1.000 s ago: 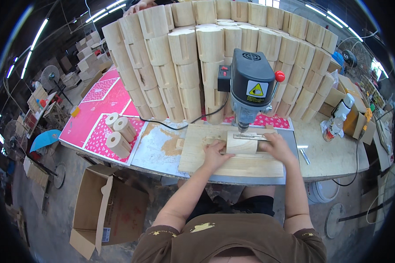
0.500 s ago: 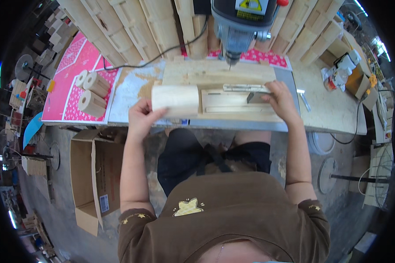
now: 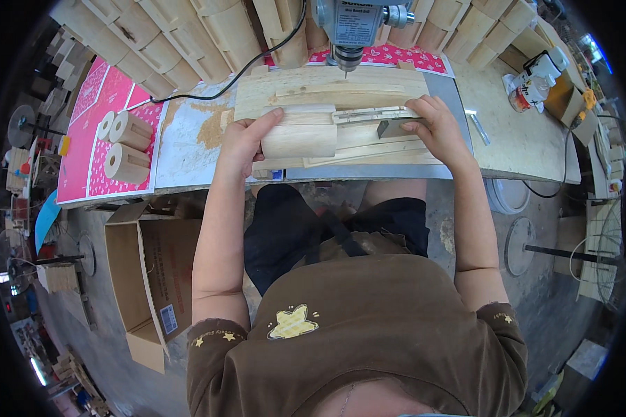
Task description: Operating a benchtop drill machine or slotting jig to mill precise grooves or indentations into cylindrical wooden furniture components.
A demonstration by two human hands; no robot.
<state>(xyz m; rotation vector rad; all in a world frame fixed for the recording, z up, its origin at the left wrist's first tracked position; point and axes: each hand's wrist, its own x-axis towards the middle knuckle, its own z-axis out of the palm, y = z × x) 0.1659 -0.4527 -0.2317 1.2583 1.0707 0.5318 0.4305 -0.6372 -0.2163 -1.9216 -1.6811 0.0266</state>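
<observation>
My left hand (image 3: 241, 144) is closed round the left end of a pale wooden cylinder (image 3: 300, 140), thumb on top. Between the thumb and fingers of my right hand (image 3: 438, 131) is the right end of a narrow slotted strip (image 3: 368, 116). Its left end meets the cylinder's right upper edge; whether it goes inside, I cannot tell. A dark grey flat plate (image 3: 395, 128) sticks out from under my right fingers, below the strip. Beneath both hands lies a wooden board (image 3: 254, 90) with thin wooden rails (image 3: 368, 154) on it. Beyond them hangs a bench drill (image 3: 346, 54), its thin bit pointing down.
Three short slotted wooden cylinders (image 3: 128, 164) stand on pink patterned paper at the left. Stacked wooden columns (image 3: 209, 42) line the back, with a black cable (image 3: 257, 59) before them. A bottle (image 3: 528, 94) and metal tool (image 3: 478, 128) are at right. An open carton (image 3: 135, 278) sits below.
The wooden cylinder has moved right and up in my left hand, closing the gap to the strip. The strip has tilted slightly. The whole view has shifted, with the drill appearing higher.
</observation>
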